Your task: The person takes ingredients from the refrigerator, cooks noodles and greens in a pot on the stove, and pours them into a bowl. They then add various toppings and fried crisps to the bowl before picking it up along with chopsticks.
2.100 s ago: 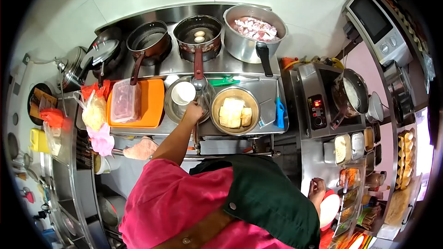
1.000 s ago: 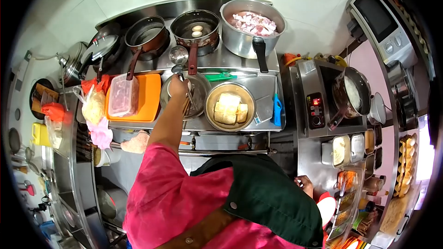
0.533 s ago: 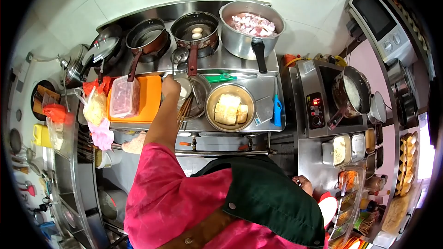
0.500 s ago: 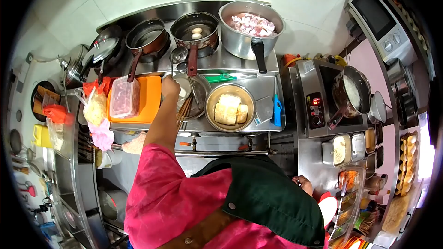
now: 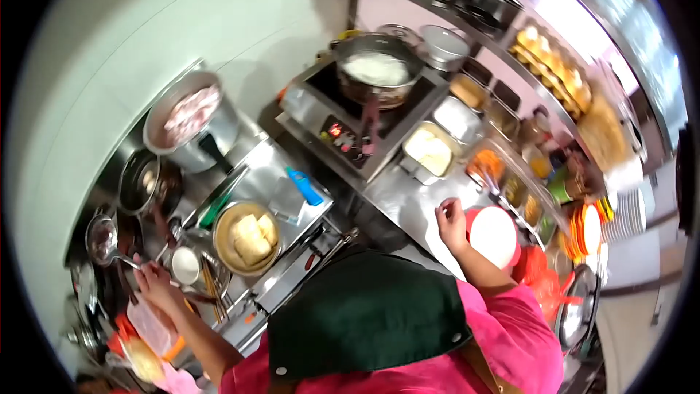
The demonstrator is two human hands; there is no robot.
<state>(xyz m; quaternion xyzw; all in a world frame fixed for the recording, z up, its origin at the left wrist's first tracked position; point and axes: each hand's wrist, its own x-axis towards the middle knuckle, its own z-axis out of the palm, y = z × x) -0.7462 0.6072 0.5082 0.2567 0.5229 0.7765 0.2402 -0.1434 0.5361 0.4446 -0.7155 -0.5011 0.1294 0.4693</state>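
My left hand (image 5: 157, 286) is closed round the handle of a metal ladle (image 5: 102, 237), held over the stove side at the left. Below it lies a clear plastic box (image 5: 152, 325). A white cup (image 5: 186, 265) and a steel bowl with blocks of tofu-like pale food (image 5: 253, 239) stand to its right. My right hand (image 5: 452, 220) hovers above the steel counter (image 5: 397, 201), fingers curled in, with nothing visible in them. Closest to it are a white round plate or lid (image 5: 493, 237) on something red and a metal tin of pale chopped food (image 5: 430, 149).
A pan of white liquid (image 5: 375, 69) sits on a lit induction cooker (image 5: 343, 135). A large pot of raw meat (image 5: 193, 120) and a pan with eggs (image 5: 149, 182) stand at the left. Egg trays (image 5: 554, 66) rest on the right-hand shelf.
My view has swung to the right, towards the cooker and the counter. The ladle has lifted from among the pans, still in my left hand. My right hand has come forward over the counter.
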